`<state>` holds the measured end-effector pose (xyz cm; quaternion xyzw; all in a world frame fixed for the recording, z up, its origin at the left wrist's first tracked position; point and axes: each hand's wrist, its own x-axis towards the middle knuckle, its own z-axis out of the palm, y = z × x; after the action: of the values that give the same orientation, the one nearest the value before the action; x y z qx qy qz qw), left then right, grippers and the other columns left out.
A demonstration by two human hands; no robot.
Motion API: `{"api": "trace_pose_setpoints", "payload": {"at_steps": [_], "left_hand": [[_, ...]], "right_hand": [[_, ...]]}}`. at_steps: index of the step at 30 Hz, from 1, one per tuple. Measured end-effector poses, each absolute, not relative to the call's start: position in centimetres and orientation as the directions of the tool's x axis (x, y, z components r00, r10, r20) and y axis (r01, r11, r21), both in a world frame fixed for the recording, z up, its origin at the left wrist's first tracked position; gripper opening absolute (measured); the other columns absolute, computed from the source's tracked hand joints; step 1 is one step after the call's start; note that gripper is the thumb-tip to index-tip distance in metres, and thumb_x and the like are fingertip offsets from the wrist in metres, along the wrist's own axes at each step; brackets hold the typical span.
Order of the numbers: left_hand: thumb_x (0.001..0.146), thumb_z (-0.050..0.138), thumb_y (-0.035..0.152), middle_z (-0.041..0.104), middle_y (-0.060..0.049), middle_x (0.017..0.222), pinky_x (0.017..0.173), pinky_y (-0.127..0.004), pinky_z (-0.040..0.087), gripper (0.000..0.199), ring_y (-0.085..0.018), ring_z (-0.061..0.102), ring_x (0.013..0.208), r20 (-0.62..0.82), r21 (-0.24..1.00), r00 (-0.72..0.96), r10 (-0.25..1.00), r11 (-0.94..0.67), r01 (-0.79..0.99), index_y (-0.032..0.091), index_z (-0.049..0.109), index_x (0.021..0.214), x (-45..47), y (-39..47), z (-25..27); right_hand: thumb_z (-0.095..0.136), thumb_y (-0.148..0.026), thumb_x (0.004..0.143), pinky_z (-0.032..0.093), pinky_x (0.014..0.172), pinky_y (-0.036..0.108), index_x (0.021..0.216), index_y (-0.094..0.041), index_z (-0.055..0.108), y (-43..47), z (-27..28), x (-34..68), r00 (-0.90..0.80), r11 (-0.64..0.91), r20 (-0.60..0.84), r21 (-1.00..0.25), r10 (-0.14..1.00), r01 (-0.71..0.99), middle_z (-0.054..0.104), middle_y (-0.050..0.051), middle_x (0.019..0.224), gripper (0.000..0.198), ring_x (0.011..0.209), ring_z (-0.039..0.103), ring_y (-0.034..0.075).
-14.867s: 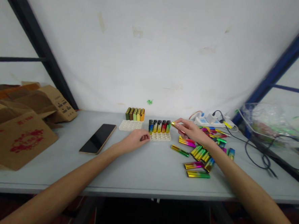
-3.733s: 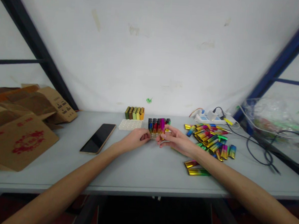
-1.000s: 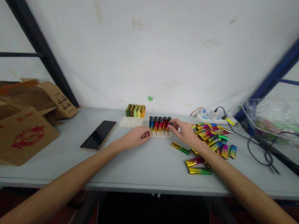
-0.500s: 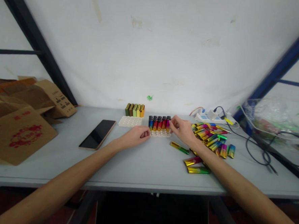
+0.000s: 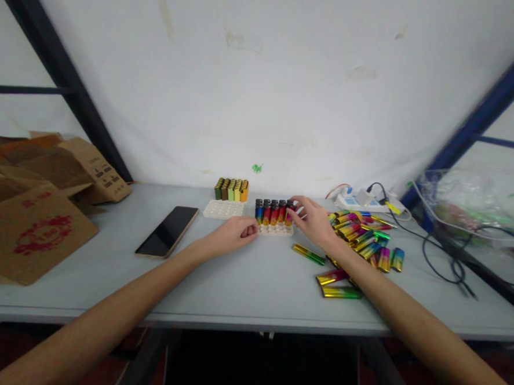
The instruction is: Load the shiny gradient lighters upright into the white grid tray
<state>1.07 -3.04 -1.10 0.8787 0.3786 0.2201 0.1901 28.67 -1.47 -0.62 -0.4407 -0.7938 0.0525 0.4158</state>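
Note:
Lighters with black tops and shiny coloured bodies (image 5: 274,212) stand upright in rows in a white holed tray (image 5: 276,231). Curled fingers of my left hand (image 5: 239,233) are closed at the left edge of this tray. At the right end of the rows is my right hand (image 5: 314,218), its thumb and fingers apart around the top of the last lighter (image 5: 289,215). More shiny lighters (image 5: 361,239) lie in a loose heap beside and under my right forearm. A single gold-green lighter (image 5: 309,254) lies in front of the right hand.
A second white holed tray (image 5: 224,209) lies behind my left hand, before a block of upright green, brown and orange lighters (image 5: 231,190). A phone (image 5: 167,231) and cardboard boxes (image 5: 41,231) are to the left. A power strip (image 5: 363,203) and black cable (image 5: 452,268) are to the right.
My right hand's fingers have spread from a pinch at the rightmost lighter, with the hand staying beside the tray. My left hand has not visibly moved.

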Motion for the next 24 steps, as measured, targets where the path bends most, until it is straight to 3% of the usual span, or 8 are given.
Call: {"api": "trace_pose_setpoints", "payload": {"at_steps": [4,11,14,19,24], "left_hand": [[0.091,0.055,0.023,0.062,0.0,0.075,0.066,-0.025,0.043,0.012,-0.014,0.057,0.067,0.239,0.51,0.614,0.752,-0.635,0.58,0.017,0.064,0.088,1.1,-3.0,-1.1],[0.091,0.056,0.025,0.062,-0.001,0.075,0.065,-0.025,0.043,0.012,-0.014,0.057,0.066,0.238,0.507,0.616,0.751,-0.637,0.58,0.017,0.064,0.088,1.0,-3.0,-1.1],[0.091,0.056,0.025,0.062,-0.001,0.076,0.066,-0.025,0.043,0.012,-0.014,0.057,0.067,0.239,0.511,0.615,0.752,-0.636,0.579,0.017,0.064,0.088,1.0,-3.0,-1.2],[0.092,0.056,0.025,0.062,0.0,0.075,0.065,-0.025,0.043,0.012,-0.014,0.057,0.067,0.239,0.512,0.617,0.75,-0.637,0.576,0.017,0.064,0.089,1.0,-2.9,-1.3],[0.091,0.056,0.024,0.062,0.0,0.074,0.064,-0.025,0.043,0.011,-0.014,0.057,0.066,0.243,0.508,0.617,0.749,-0.64,0.577,0.017,0.064,0.088,1.1,-3.0,-1.1]], "right_hand": [[0.06,-0.032,0.097,0.056,0.065,0.028,0.113,-0.02,0.066,-1.6,-0.3,28.9,-0.305,0.652,0.654,-0.385,0.692,0.653,0.07,0.006,0.09,0.021,0.069,0.067,0.017],[0.056,-0.042,0.101,0.055,0.065,0.027,0.103,-0.02,0.069,-2.2,0.9,29.5,-0.336,0.733,0.752,-0.274,0.567,0.623,0.068,0.006,0.084,0.026,0.068,0.066,0.016],[0.059,-0.053,0.098,0.05,0.059,0.026,0.095,-0.019,0.066,-2.1,0.8,29.3,-0.3,0.691,0.738,-0.298,0.604,0.659,0.067,0.003,0.072,0.035,0.06,0.062,0.015],[0.06,-0.069,0.09,0.043,0.051,0.023,0.087,-0.02,0.058,-1.9,0.1,28.6,-0.244,0.609,0.625,-0.476,0.742,0.634,0.061,-0.002,0.055,0.049,0.047,0.057,0.013],[0.056,-0.075,0.088,0.04,0.053,0.024,0.082,-0.02,0.055,-1.2,-0.4,28.1,-0.25,0.593,0.643,-0.394,0.724,0.702,0.066,0.003,0.064,0.055,0.054,0.058,0.014]]}}
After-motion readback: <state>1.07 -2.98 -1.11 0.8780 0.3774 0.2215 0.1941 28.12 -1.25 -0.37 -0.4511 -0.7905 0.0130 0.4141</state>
